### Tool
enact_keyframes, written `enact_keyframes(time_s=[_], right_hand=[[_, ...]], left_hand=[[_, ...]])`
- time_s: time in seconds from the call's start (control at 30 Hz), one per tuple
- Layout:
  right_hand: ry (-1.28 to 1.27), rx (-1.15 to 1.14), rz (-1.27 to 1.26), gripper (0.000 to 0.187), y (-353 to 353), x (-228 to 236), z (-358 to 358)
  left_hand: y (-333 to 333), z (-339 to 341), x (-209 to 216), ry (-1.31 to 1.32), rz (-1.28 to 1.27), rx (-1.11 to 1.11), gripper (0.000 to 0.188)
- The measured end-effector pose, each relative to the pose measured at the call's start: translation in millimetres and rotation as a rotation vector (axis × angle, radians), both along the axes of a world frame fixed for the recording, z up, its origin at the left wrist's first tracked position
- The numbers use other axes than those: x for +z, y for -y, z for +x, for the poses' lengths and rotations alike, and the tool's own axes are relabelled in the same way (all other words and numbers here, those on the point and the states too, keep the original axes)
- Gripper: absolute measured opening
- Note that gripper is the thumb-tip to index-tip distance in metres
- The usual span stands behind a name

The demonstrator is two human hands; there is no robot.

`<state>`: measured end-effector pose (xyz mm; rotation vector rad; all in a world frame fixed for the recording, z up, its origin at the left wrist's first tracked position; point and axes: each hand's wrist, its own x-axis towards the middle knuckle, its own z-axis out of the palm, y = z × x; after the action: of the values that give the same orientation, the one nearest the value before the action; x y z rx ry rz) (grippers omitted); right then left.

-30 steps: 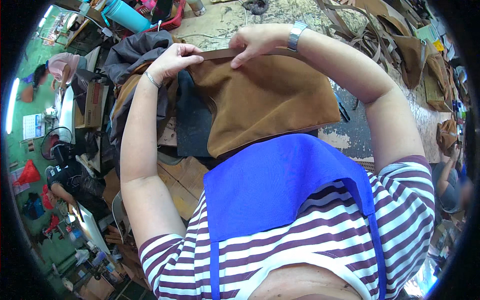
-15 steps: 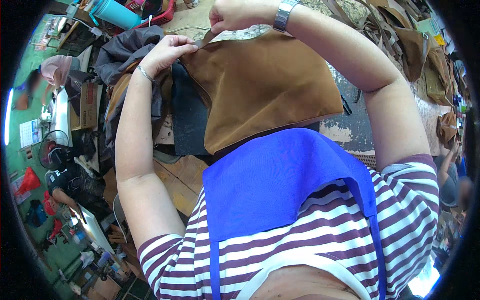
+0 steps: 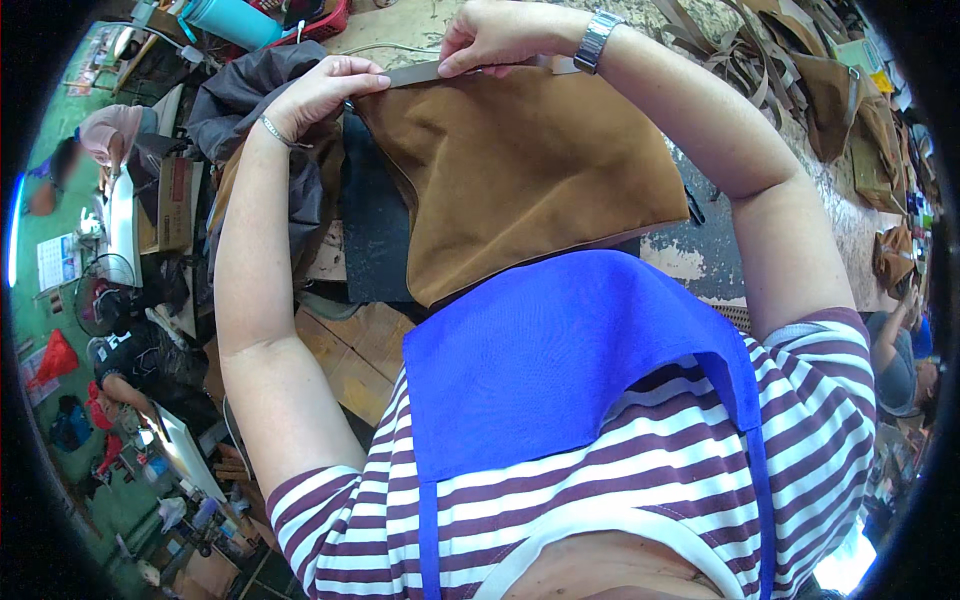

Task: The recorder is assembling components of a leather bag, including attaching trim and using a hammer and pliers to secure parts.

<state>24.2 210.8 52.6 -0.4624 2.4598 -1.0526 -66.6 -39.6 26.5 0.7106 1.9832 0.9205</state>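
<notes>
A brown suede-like piece (image 3: pixel 530 165), looking like a bag panel, lies spread on the worktable in front of me. Along its far edge runs a narrow grey-brown strip (image 3: pixel 414 74). At the far left corner, my left hand (image 3: pixel 318 95) pinches the strip's end between thumb and fingers. My right hand (image 3: pixel 512 36) grips the same strip farther right, thumb and fingertips closed on it at the edge. Between the two hands the strip is stretched straight. Whether it is attached to the brown piece, I cannot tell.
Under the brown piece lies a dark sheet (image 3: pixel 372 225). Grey and brown fabric (image 3: pixel 245 115) is heaped at the left, near a turquoise bottle (image 3: pixel 232 24) and a red basket (image 3: pixel 322 22). Straps (image 3: pixel 735 60) and brown bag pieces (image 3: pixel 825 105) lie far right. Other people work at the left.
My right hand has come down and to the right along the strip, which now lies straight on the far edge. My left hand has shifted slightly left and up, still pinching.
</notes>
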Motion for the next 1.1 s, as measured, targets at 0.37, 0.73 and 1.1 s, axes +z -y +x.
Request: enact_keyframes(time_s=[0.37, 0.73, 1.1], right_hand=[[0.186, -0.121, -0.041, 0.028, 5.1, 11.8, 10.6], [0.050, -0.117, -0.280, 0.025, 4.8, -42.4, 5.4], [0.056, -0.133, -0.305, 0.028, 6.8, -44.9, 6.3]], left_hand=[[2.0, -13.8, 7.5, -0.052, 0.014, -0.047, 0.016], [-4.6, -3.9, 8.0, -0.076, 0.066, -0.080, 0.028], [-28.5, 8.9, 16.7, -0.049, 0.078, -0.108, 0.052]])
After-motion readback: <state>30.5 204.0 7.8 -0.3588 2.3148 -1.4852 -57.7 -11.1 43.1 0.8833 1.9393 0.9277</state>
